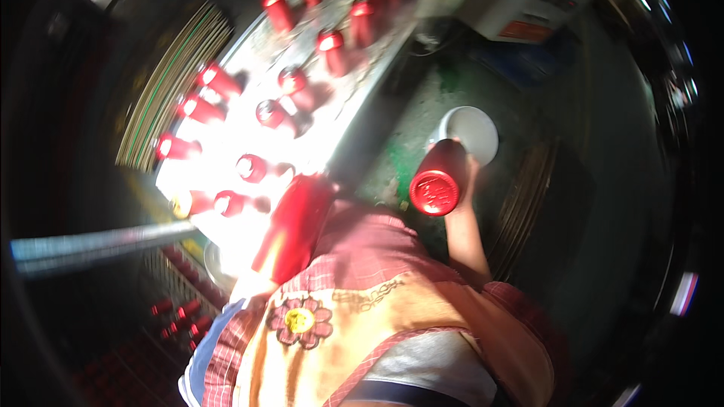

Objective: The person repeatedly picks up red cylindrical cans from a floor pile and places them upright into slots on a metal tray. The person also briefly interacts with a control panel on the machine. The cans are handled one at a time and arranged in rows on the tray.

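Glossy, metallic-looking red bottle [435, 193]; matt orange cloth apron [411, 307]; smooth, plastic-looking white bucket [481, 132]

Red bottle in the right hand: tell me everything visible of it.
The red bottle is shiny, metallic-looking and cylindrical, its round base, with embossed-looking markings, facing the camera. Its far end points away, hidden, overlapping the white bucket in view. The right hand holds it; whether it touches the bucket is unclear.

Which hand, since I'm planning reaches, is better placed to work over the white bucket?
Probably the right hand, holding a red bottle near the white bucket; the left hand is farther off.
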The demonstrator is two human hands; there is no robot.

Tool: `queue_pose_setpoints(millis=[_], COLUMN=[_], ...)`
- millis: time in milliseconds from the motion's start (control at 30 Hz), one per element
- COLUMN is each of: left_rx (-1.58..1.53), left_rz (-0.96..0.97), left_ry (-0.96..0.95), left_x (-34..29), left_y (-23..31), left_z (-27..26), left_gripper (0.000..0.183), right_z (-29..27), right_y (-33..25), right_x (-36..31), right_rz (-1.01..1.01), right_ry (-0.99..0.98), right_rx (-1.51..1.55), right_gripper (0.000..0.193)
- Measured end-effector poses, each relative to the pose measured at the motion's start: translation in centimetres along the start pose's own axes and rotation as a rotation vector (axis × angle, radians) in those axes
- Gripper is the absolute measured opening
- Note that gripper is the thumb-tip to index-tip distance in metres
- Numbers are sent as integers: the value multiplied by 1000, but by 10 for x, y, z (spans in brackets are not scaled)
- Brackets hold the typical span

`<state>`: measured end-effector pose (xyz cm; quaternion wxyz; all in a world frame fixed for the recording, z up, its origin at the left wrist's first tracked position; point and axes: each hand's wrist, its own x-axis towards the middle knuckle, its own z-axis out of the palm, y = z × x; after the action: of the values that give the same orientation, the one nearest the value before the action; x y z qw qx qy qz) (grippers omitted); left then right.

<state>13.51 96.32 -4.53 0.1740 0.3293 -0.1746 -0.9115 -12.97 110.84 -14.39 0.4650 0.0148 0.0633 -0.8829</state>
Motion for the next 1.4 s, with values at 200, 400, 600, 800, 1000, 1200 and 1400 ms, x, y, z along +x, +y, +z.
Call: queue_pose_setpoints(millis=[200,400,600,800,1000,1200,1400], left_rx=[-37,378,1279,2068,2234,2151,1931], left_rz=[256,680,1109,1425,1095,1363,318], left_ry=[42,112,262,596,907,868,-157], left_x=[-82,-110,-32,124,190,183,195], left_y=[125,235,374,432,457,414,307], left_z=[-29,49,120,48,-44,5,86], left_gripper=[60,60,42,36,43,55,44], right_z=[51,99,163,163,115,102,76], right_y=[119,37,11,12,-32,-72,-89], right_x=[117,137,135,102,61,23,34], right_rz=[-65,-223,-294,-328,-509,-606,-610], right_ry=[162,82,79,368,471,588,541], right_rx=[-640,-819,-756,-993,-1096,-1083,-1101], right_gripper=[50,52,40,38,36,36,36])
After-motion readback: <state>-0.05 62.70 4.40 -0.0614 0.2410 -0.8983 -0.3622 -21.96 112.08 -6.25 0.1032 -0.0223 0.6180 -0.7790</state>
